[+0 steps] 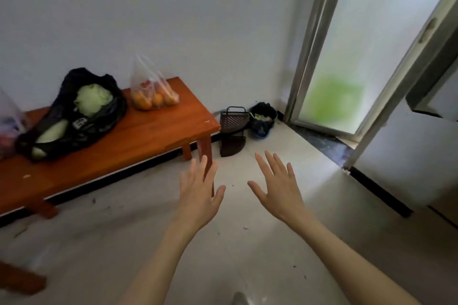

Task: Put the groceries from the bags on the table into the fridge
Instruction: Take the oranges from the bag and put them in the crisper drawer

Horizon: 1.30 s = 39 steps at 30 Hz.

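Low wooden table (148, 131) sits against the white wall, left of view, carrying the grocery bags. Fridge isn't clearly identifiable; the white unit (406, 161) at right edge may be it, can't tell. Frosted glass door (332, 86) stands in the corner, green blur behind it.

Black bag (74, 116) slumps open on the table, so a pale green cabbage (93, 99) and a long pale vegetable (53, 131) show; likely just dumped there for unloading. It carries a small white label, unreadable. Clear bag (152, 89) stands beside it near the table's right end, handles up, holding oranges and something red. Another clear bag (10, 124) is cut off at left edge.

On the floor by the table leg: dark slotted basket rack (234, 129), then a bin with a black liner (262, 117).

Left hand (198, 193) and right hand (277, 188) hover over the floor, fingers spread, apart, holding nothing, well short of the bags. Nothing unloaded yet, by my read.
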Each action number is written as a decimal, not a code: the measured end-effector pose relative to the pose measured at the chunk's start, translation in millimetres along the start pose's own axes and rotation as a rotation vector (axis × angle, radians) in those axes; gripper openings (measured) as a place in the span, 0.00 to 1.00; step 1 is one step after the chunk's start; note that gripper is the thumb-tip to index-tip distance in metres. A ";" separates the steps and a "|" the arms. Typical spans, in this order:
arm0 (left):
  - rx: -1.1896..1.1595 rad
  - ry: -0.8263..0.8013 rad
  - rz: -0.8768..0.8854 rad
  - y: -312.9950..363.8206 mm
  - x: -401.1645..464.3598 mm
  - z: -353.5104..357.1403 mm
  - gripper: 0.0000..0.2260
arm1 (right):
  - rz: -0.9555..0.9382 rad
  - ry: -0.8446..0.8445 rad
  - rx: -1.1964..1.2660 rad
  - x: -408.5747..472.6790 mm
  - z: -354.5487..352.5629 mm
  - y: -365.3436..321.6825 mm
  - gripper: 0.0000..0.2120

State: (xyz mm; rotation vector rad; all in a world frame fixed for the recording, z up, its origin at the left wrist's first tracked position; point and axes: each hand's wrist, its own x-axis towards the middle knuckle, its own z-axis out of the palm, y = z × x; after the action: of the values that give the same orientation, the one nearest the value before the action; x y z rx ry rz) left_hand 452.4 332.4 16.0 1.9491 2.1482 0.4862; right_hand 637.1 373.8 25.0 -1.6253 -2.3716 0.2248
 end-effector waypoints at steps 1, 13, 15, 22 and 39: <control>-0.004 0.014 -0.035 -14.1 4.4 -3.1 0.28 | -0.024 -0.003 0.009 14.6 5.8 -11.3 0.32; 0.053 0.040 -0.196 -135.2 141.3 -39.4 0.28 | -0.224 -0.029 0.065 218.4 57.7 -85.6 0.32; 0.041 0.069 -0.189 -154.1 167.8 -49.2 0.27 | -0.226 -0.037 0.075 253.5 60.2 -94.7 0.32; -0.017 0.034 -0.274 -228.1 234.4 -61.6 0.27 | -0.238 -0.140 0.069 345.6 84.7 -132.1 0.32; -0.237 0.145 -0.297 -425.8 481.9 -119.0 0.29 | -0.049 -0.109 0.173 610.1 173.2 -249.9 0.29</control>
State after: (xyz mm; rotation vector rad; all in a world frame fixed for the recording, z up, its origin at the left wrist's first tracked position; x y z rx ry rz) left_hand -38.0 764.9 2.6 1.4810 2.2927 0.8040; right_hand 154.2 854.3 2.2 -1.5098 -2.3921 0.5061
